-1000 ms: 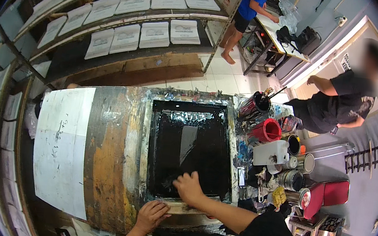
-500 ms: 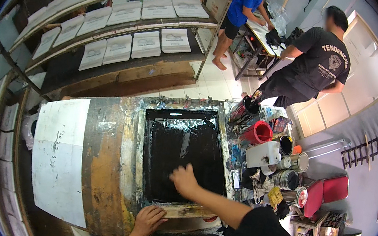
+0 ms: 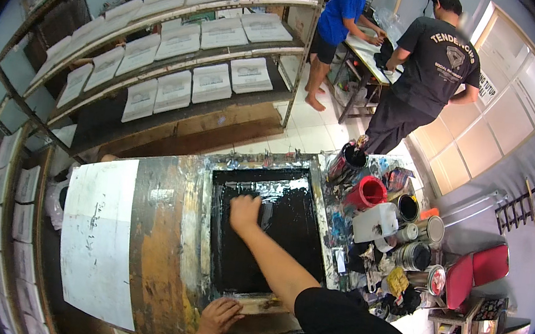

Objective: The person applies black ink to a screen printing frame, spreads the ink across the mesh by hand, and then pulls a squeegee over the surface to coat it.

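Observation:
A wooden screen printing frame (image 3: 268,307) lies on a paint-stained table, its mesh (image 3: 277,254) covered in wet black ink. Over the left far part of the mesh is my right hand (image 3: 246,213), fingers curled in and closed. Whatever it grips, if anything, is hidden by the hand and lost against the black ink. My left hand (image 3: 220,317) is at the frame's near left corner, its fingers bent over the wooden edge. Glossy streaks of ink run along the far end of the mesh.
A white sheet (image 3: 101,234) covers the table's left end. Ink cans, a red tub (image 3: 368,193) and a white jug (image 3: 374,224) crowd the right. Racks (image 3: 181,117) with printed stacks stand behind. Two people (image 3: 434,67) work at a far table; red chair (image 3: 487,266) at right.
My right hand has moved away from me and left across the mesh, arm stretching out. My left hand stays at the frame's corner. The view has shifted somewhat.

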{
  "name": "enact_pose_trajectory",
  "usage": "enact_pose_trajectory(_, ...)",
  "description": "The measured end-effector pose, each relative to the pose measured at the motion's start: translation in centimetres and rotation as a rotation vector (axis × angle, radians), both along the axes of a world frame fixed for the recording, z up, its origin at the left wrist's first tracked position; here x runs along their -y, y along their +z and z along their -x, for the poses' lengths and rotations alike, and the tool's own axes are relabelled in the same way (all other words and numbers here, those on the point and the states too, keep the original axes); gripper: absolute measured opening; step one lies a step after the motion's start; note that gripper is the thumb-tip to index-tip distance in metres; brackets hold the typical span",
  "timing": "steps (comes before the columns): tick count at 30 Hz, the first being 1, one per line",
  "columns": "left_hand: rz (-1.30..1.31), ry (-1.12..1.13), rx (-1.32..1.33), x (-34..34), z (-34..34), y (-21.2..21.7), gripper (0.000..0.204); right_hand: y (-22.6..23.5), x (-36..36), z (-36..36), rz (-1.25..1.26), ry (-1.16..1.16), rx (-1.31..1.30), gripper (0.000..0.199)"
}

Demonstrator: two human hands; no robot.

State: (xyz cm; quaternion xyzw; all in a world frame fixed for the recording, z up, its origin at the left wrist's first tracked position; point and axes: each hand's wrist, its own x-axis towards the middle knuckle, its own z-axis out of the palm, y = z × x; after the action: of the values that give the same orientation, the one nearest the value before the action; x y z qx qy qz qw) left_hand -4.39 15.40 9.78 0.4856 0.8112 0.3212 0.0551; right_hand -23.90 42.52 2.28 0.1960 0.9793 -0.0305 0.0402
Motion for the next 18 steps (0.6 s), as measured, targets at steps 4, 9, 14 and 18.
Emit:
enact_pose_trajectory(4,0.023,0.019,0.011,0.8,-0.3,-0.2,0.027,1.6,1.6,-2.3,0.032,0.213,-0.078,0.023)
enact_pose_trajectory(9,-0.023,0.015,0.003,0.5,-0.7,-0.6,0.028,1.5,-10.0,-6.5,-0.051,-0.182,-0.078,0.016)
enact_pose_trajectory(14,-0.012,0.007,0.021,0.6,-0.7,-1.0,0.029,1.3,-0.9,-10.7,-0.079,0.015,0.024,0.016)
enact_pose_trajectory(18,0.047,-0.016,-0.006,0.7,-0.5,0.0,0.03,3.1,7.0,-14.8,0.044,0.408,-0.006,0.017)
